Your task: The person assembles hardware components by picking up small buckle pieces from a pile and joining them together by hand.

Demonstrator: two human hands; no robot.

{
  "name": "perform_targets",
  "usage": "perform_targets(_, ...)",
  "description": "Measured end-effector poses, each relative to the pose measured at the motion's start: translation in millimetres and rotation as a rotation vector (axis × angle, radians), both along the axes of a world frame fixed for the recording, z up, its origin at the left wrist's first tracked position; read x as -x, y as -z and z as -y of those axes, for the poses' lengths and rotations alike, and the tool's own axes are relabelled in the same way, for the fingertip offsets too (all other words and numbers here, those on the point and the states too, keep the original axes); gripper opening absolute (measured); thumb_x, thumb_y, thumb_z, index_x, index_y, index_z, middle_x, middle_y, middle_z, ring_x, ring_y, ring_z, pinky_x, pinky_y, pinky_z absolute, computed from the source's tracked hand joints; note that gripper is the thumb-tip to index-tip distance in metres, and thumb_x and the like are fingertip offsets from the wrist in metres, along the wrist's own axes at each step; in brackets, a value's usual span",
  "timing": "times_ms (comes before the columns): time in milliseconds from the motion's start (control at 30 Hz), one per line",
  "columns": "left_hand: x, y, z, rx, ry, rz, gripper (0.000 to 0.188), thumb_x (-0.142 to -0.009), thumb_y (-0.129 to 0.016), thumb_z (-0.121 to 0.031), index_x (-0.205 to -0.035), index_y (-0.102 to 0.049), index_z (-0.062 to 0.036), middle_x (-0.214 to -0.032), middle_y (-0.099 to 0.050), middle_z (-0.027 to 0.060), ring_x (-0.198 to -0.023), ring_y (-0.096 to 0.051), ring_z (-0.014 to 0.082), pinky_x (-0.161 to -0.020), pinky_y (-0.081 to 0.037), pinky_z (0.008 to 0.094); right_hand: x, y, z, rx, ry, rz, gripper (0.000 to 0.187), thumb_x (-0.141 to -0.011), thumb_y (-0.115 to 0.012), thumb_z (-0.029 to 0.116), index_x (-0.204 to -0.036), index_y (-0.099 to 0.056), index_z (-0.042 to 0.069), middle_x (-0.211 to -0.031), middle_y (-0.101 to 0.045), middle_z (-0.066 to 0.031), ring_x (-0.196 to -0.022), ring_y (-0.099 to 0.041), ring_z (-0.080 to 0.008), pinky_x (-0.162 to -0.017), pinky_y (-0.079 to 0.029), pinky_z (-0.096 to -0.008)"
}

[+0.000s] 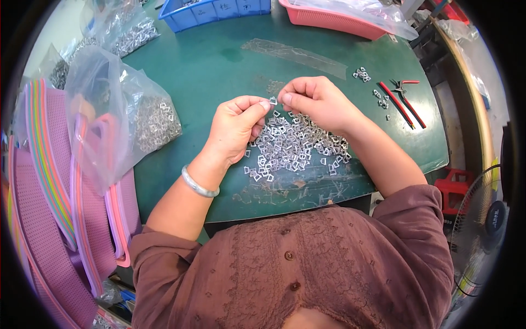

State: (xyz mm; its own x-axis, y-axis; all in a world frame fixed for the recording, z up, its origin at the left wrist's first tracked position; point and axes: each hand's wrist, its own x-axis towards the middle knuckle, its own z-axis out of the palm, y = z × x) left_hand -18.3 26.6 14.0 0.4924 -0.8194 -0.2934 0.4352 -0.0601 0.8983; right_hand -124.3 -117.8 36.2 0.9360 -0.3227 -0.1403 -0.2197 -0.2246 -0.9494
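Between thumb and forefinger, my left hand [236,123] pinches a small silvery metal buckle-like piece [273,101] at its tip. Just to the right, my right hand [318,102] is closed in a pinch close to that piece; whether its fingertips hold anything is too small to make out. Beneath and in front of both hands spreads a loose pile of similar metal pieces [290,143] on the green tabletop [213,60]. Part of the pile is hidden under my fingers.
Red-handled pliers [404,104] lie at the right among a few loose pieces. A clear bag of metal pieces [156,122] and stacked purple baskets [46,186] stand left. Blue [219,13] and pink [334,21] baskets line the far edge. A fan [476,219] is at right.
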Motion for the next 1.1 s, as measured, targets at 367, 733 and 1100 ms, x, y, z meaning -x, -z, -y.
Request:
perform_targets(367, 3, -2, -8, 0.086, -0.043, 0.103, 0.011, -0.079, -0.057, -0.01, -0.086, -0.06, -0.0007, -0.062, -0.052, -0.002, -0.05, -0.043, 0.0024, -0.045, -0.034, 0.015, 1, -1, -12, -0.327, 0.022, 0.03, 0.014, -0.08, -0.056, 0.016, -0.083, -0.059, 0.002, -0.071, -0.057, -0.0004, -0.061, -0.047, -0.0053, -0.057, -0.04, -0.018)
perform_targets(733, 5, -1, -11, 0.135, -0.057, 0.206, 0.011, -0.08, -0.057, -0.008, -0.087, -0.061, -0.0007, -0.064, -0.053, -0.0031, -0.051, -0.042, 0.001, -0.045, -0.033, 0.0146, -3, -1, -12, -0.434, 0.016, 0.058, 0.011, -0.078, -0.058, 0.013, -0.079, -0.059, 0.002, -0.068, -0.056, -0.0005, -0.06, -0.047, -0.0061, -0.057, -0.039, -0.0186)
perform_targets(1100, 6, 3, -8, 0.188, -0.073, 0.409, 0.009, -0.08, -0.057, -0.007, -0.087, -0.06, -0.0019, -0.061, -0.05, -0.0047, -0.05, -0.041, 0.001, -0.044, -0.031, 0.0145, -2, -2, -8, -0.457, 0.023, 0.041, 0.011, -0.077, -0.059, 0.013, -0.079, -0.059, 0.002, -0.069, -0.057, -0.0015, -0.06, -0.05, -0.0065, -0.058, -0.041, -0.0189)
